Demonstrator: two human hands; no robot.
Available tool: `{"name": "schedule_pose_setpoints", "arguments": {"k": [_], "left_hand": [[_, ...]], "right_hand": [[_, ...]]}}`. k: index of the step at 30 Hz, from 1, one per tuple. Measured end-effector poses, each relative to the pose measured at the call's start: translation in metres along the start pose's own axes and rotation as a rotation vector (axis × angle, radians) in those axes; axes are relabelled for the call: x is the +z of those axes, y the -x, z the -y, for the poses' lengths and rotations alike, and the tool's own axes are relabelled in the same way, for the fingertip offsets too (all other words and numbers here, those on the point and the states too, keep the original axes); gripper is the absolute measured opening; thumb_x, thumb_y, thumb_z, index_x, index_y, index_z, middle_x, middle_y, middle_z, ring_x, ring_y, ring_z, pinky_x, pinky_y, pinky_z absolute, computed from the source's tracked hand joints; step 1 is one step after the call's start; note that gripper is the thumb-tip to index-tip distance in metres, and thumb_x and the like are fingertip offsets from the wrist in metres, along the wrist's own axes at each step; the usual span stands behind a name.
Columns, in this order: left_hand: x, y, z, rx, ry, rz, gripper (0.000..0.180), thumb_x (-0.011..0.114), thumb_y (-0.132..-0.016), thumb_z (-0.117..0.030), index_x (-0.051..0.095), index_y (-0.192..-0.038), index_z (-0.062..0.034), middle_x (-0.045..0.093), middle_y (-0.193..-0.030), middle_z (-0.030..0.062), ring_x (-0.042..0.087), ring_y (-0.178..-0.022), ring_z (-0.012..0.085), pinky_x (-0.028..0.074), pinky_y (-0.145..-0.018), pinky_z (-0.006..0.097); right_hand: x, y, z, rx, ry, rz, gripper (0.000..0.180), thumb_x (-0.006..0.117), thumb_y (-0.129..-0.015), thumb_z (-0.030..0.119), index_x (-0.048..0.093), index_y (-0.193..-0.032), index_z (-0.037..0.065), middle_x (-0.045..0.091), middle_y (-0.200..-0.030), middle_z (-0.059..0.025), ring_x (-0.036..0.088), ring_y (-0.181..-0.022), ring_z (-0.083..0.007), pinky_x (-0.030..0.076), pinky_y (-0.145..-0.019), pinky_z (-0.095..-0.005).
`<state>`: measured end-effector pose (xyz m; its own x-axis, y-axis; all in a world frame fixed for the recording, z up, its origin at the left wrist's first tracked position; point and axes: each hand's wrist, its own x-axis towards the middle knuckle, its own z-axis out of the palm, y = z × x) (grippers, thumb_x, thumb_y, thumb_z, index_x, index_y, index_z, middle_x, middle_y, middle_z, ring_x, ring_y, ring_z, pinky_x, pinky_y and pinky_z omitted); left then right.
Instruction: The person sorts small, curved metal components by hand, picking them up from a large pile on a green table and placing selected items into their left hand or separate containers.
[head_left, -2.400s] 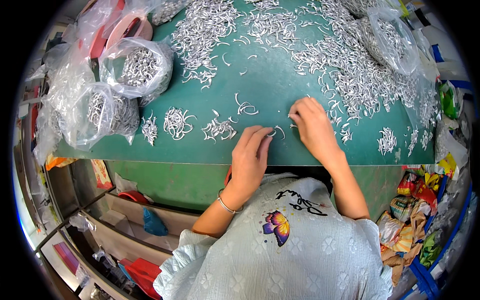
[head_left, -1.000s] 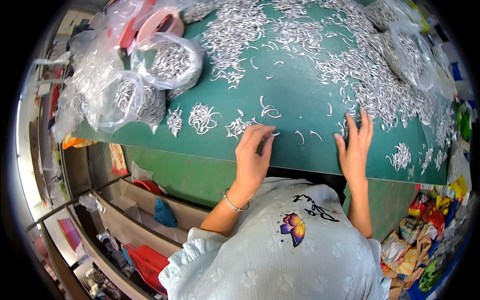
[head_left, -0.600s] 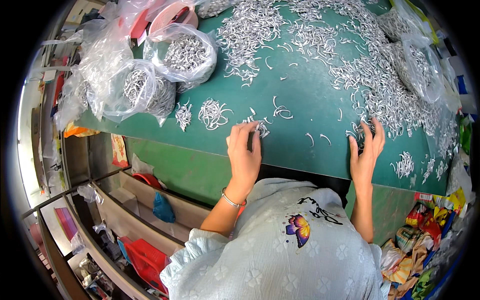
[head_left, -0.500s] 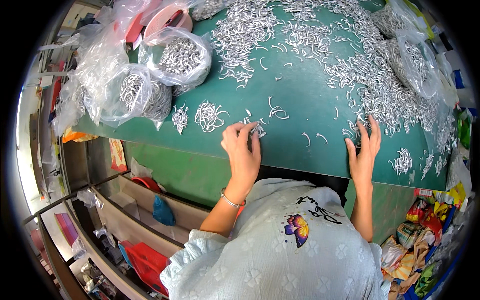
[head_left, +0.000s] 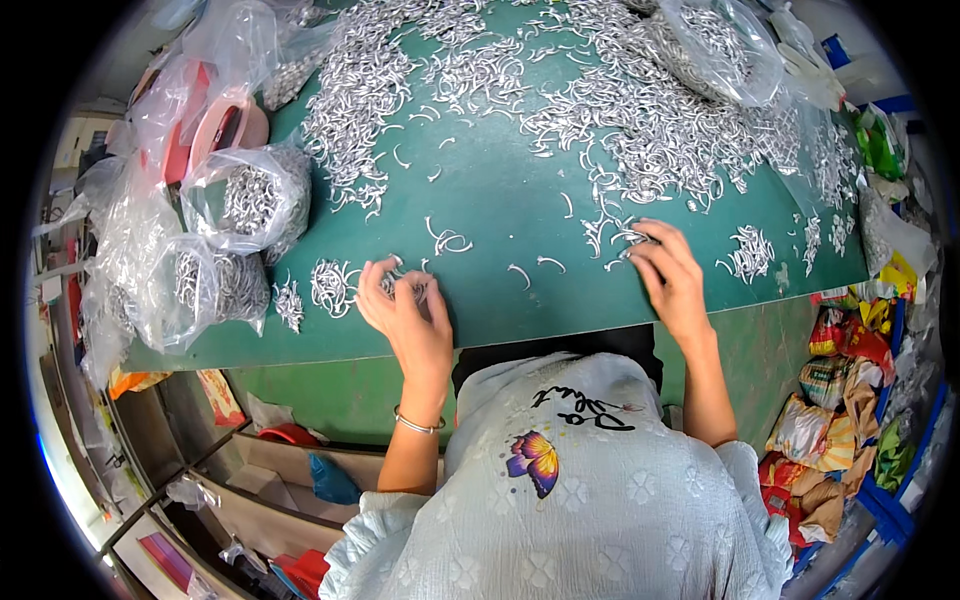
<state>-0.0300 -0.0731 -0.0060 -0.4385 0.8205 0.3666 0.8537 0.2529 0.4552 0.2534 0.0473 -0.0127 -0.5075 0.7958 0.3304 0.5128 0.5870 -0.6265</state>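
- Green tabletop [head_left: 490,195] is filling much of the upper view, and curved metal pieces [head_left: 650,140] are lying across it, thickest along the far side
- Left hand [head_left: 405,315] is arching over a small cluster of these pieces near the front edge, fingers curling and thumb standing apart; whether it is gripping any, I cannot tell
- Right hand [head_left: 678,275] is keeping thumb and forefinger narrow at the fringe of the main spread, touching or nearly touching a few pieces; a firm hold is not showing
- Judging by this, the person is picking pieces from the spread and gathering them in little groups; the next move is calling for a light pinch that is separating single pieces from tangled neighbours
- Left heap [head_left: 334,288] and right heap [head_left: 750,253] are sitting well apart, while two loose pieces [head_left: 521,274] are lying between the hands
- Clear plastic bags [head_left: 294,190] and a pink basket [head_left: 255,122] are crowding the left, drawers [head_left: 285,528] are standing open below, and colourful packets [head_left: 800,432] are heaping up at right
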Motion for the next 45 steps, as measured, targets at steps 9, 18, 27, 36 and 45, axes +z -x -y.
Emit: {"name": "schedule_pose_setpoints", "arguments": {"k": [9, 18, 27, 36, 45], "left_hand": [[0.033, -0.019, -0.076, 0.25, 0.308, 0.335, 0.029, 0.071, -0.079, -0.003, 0.063, -0.107, -0.0069, 0.055, -0.111, 0.0099, 0.052, -0.105, 0.0281, 0.036, -0.09, 0.04], [0.04, -0.006, -0.07, 0.235, 0.247, 0.34, 0.023, 0.072, -0.077, -0.004, 0.062, -0.098, -0.007, 0.053, -0.107, 0.0089, 0.05, -0.104, 0.028, 0.034, -0.089, 0.042], [0.056, -0.036, -0.086, 0.283, 0.187, 0.271, 0.023, 0.071, -0.079, -0.008, 0.06, -0.101, -0.0059, 0.054, -0.103, 0.0096, 0.051, -0.098, 0.0278, 0.033, -0.085, 0.042], [0.047, -0.036, -0.083, 0.316, 0.244, 0.313, 0.014, 0.069, -0.08, -0.008, 0.06, -0.091, -0.0065, 0.056, -0.093, 0.0087, 0.052, -0.089, 0.0275, 0.034, -0.079, 0.041], [0.035, 0.014, -0.091, 0.401, 0.341, 0.467, 0.023, 0.073, -0.077, -0.006, 0.06, -0.095, -0.0065, 0.056, -0.096, 0.0065, 0.054, -0.089, 0.0245, 0.034, -0.076, 0.038]], "right_hand": [[-0.003, -0.022, 0.019, 0.034, 0.208, 0.067, 0.037, 0.077, -0.075, 0.019, 0.064, -0.108, 0.007, 0.054, -0.124, -0.0095, 0.046, -0.119, -0.032, 0.033, -0.099, -0.0455], [0.003, -0.04, 0.029, -0.007, 0.165, -0.034, 0.025, 0.073, -0.077, 0.009, 0.065, -0.101, 0.008, 0.057, -0.116, -0.0087, 0.05, -0.111, -0.0312, 0.039, -0.092, -0.0413], [-0.001, -0.02, 0.013, 0.034, 0.219, -0.004, 0.02, 0.073, -0.076, 0.008, 0.063, -0.093, 0.007, 0.056, -0.115, -0.0082, 0.05, -0.109, -0.0302, 0.037, -0.091, -0.0427], [0.0, -0.013, 0.015, 0.056, 0.262, -0.121, 0.02, 0.072, -0.076, 0.007, 0.06, -0.093, 0.006, 0.056, -0.109, -0.0056, 0.051, -0.107, -0.0271, 0.035, -0.091, -0.0436], [-0.002, -0.017, 0.028, 0.07, 0.201, -0.065, 0.02, 0.071, -0.077, 0.005, 0.061, -0.094, 0.007, 0.055, -0.115, -0.0086, 0.049, -0.113, -0.0306, 0.035, -0.094, -0.0456]]}}
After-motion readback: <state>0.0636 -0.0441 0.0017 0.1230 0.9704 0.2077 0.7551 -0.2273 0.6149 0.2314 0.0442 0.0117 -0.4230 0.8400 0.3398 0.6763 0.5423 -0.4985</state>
